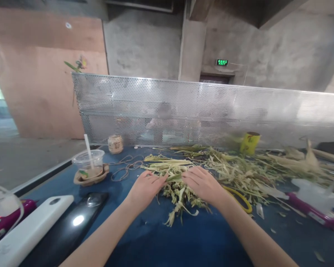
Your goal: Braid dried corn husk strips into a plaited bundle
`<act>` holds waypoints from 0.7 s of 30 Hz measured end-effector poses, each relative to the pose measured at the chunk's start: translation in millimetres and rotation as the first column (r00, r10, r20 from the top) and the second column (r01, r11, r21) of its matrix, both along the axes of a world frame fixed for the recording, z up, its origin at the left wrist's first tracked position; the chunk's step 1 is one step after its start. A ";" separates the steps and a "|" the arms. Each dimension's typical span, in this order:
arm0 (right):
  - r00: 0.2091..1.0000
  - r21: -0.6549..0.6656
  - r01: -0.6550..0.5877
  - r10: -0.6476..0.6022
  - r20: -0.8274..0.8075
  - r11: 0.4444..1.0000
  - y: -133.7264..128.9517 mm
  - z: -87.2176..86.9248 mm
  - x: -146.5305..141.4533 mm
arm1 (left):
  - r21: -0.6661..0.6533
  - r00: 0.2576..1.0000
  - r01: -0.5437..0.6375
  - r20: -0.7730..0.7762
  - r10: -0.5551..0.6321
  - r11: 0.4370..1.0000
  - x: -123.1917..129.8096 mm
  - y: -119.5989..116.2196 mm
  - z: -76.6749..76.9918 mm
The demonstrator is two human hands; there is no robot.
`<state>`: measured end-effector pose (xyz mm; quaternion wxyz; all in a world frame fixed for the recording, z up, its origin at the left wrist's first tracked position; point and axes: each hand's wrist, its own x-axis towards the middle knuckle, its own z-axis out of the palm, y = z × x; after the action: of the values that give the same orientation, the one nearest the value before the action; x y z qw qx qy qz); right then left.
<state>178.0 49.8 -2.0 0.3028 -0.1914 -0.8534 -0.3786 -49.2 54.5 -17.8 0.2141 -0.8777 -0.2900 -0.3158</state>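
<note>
A loose bunch of pale green dried plant strips (180, 193) lies on the blue table between my two hands. My left hand (149, 187) is at its left side, fingers bent and closed on the strips. My right hand (202, 183) is at the bunch's right side, its fingers curled over a strip and pressed together. Some fingertips of both hands are hidden among the strips. A larger pile of similar strips (239, 172) spreads to the right, with a yellow ring (246, 207) beside my right wrist.
A plastic cup with a straw (90, 161) stands in a cardboard holder (100, 180) at left, near twine (125, 170) and a twine spool (115, 144). A white device (36, 226) and a black one (72, 222) lie front left. A yellow roll (249, 143) stands before the perforated metal screen (161, 107).
</note>
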 end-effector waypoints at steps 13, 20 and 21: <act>0.998 0.368 0.010 0.016 -0.067 0.930 -5.9 -2.4 9.4 | -0.768 0.687 0.613 0.633 0.357 0.184 13.9 -20.1 20.4; 0.978 0.188 0.007 0.032 -0.207 0.982 -3.6 -4.2 6.9 | -0.747 0.691 0.624 0.664 0.284 0.228 21.9 -27.2 15.8; 0.973 0.167 -0.006 0.044 -0.226 0.986 -2.7 -4.9 7.3 | -0.741 0.681 0.637 0.671 0.295 0.214 22.3 -27.2 15.5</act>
<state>185.3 47.1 -6.9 0.4187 -0.1972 -0.7810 -0.4194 -26.9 27.3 -2.3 -0.5431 -0.6453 -0.3622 -0.3967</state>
